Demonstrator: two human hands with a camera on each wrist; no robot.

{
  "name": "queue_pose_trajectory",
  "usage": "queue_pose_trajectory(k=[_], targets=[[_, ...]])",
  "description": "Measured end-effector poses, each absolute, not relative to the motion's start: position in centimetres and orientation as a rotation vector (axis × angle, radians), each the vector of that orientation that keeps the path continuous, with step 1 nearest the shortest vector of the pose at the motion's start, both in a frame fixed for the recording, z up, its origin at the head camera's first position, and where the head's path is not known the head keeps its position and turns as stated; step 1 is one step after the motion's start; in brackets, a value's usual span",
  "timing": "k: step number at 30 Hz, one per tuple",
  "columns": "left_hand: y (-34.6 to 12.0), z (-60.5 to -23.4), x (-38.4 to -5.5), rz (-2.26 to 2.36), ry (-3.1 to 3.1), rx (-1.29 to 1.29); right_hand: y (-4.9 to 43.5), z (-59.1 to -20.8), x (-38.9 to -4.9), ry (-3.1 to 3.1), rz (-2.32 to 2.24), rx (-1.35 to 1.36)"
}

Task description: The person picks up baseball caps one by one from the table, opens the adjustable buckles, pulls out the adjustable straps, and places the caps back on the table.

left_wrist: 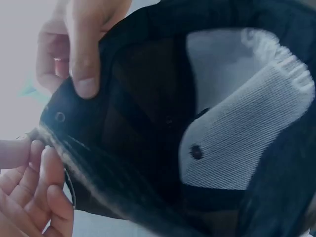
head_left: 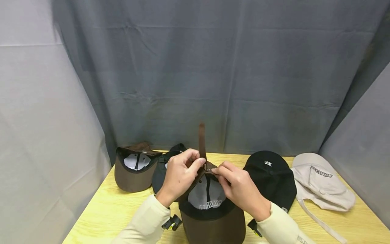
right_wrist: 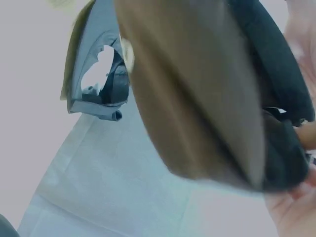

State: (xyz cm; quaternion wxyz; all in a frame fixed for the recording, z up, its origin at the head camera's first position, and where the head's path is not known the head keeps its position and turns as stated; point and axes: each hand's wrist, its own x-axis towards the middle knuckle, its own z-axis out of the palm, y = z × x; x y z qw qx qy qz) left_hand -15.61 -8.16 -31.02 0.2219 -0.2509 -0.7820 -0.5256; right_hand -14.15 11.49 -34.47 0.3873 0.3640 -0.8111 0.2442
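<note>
Head view: one dark brown fabric cap with a curved brim (head_left: 214,227), lying at the near middle of the pale yellow wood-grain desk (head_left: 97,217), between the two arms; whether it is resting on the surface cannot be told. Left hand (head_left: 179,174): thumb and fingers are pinching the narrow dark brown strap (head_left: 202,140) near its base. Right hand (head_left: 242,186): fingertips are pinching the cap's rear edge, close to a small fitting (head_left: 208,168).

Risks, as judged: the strap is standing free above the pinch, so it could be slipping or twisting if the left grip loosens; the soft rear edge could be folding under uneven pulling, hiding the small fitting behind fingertips.

Orientation: the brim is pointing toward the person, the opening is facing up and nearward; the cap's long axis is running from rear edge to brim, the strap's nearly upright.
</note>
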Motion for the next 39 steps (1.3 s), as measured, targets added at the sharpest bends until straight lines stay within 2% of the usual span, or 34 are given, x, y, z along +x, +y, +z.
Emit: queue_pose_trajectory(k=[6, 13, 25, 39], targets=[[-8.1, -30.8, -15.3, -1.485, -2.211, -0.695, 10.9, -34.4, -14.3, -2.123, 0.562, 0.850], [-7.6, -30.5, -14.8, -1.525, -2.222, -0.661, 10.5, -34.3, -14.9, -2.072, 0.543, 0.918], [-7.1, -32.4, -13.9, -1.459, -2.242, -0.676, 10.4, -34.5, -15.3, -2.062, 0.556, 0.840], [-6.3, -34.3, -13.9, -1.035, -2.172, -0.628, 10.6, -34.6, -15.3, -2.055, 0.585, 0.783]])
